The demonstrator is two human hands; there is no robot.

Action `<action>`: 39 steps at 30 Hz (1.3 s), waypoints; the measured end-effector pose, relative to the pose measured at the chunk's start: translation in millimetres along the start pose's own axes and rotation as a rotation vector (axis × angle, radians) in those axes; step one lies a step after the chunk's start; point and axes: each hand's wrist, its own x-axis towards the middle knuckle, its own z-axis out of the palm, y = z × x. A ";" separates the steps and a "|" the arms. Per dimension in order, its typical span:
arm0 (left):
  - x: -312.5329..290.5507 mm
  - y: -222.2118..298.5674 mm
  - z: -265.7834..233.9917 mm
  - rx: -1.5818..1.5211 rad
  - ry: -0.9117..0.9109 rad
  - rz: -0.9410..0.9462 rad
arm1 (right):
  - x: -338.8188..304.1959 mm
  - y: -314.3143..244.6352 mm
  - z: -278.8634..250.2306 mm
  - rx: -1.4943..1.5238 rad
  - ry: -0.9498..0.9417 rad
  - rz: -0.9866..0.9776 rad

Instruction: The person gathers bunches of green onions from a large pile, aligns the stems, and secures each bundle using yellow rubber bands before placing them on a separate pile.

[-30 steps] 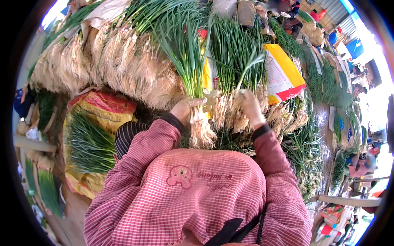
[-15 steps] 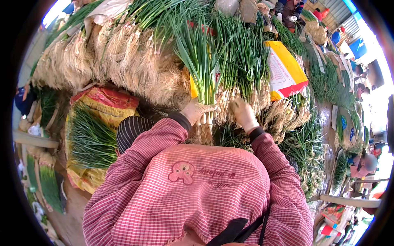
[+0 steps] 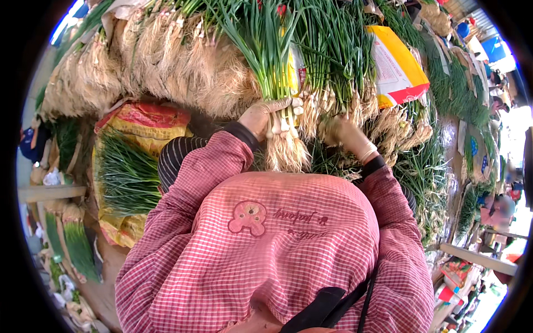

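My left hand [image 3: 265, 117], in a pale glove, is closed round the white stems of a bunch of green garlic [image 3: 276, 72]. Its long flat leaves point away from me, and the small white bulbs and stringy tan roots [image 3: 286, 152] hang below the hand. My right hand [image 3: 347, 135], gloved too, is to the right, by the root ends of more green garlic [image 3: 336, 61] lying on the heap. Motion smears its fingers, so I cannot make out whether it holds anything.
A long row of rooty green garlic [image 3: 183, 66] stretches across the far left. A yellow-and-red bag [image 3: 397, 66] lies on the heap at right. Left of my knee, cut greens [image 3: 125, 172] rest on a yellow sack [image 3: 130, 236]. Other people work at far right.
My left hand and its bunch sit higher in the picture; the roots now show more fully. My right hand has shifted slightly to the right, still by the heap. The whole view has tilted somewhat.
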 end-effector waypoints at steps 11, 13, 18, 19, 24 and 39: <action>-3.0 -30.8 30.8 -0.329 -0.362 -0.172 | 16.7 -65.1 5.2 1.227 -0.011 -0.013; -13.8 -25.1 30.9 -0.239 -0.309 -0.235 | 18.8 -56.1 4.7 0.895 0.207 -0.270; -21.9 -7.7 8.5 -0.005 -0.262 -0.146 | -3.1 27.4 -30.2 0.712 0.123 0.047; -29.9 5.1 24.7 0.082 -0.224 -0.084 | 2.8 47.6 -35.3 0.333 0.182 0.121; -31.0 13.3 0.5 0.045 0.059 0.119 | 79.4 156.4 -63.4 0.127 0.551 0.471; -26.2 24.6 -12.1 -0.016 0.141 0.190 | 127.1 126.0 -122.1 0.939 0.484 0.447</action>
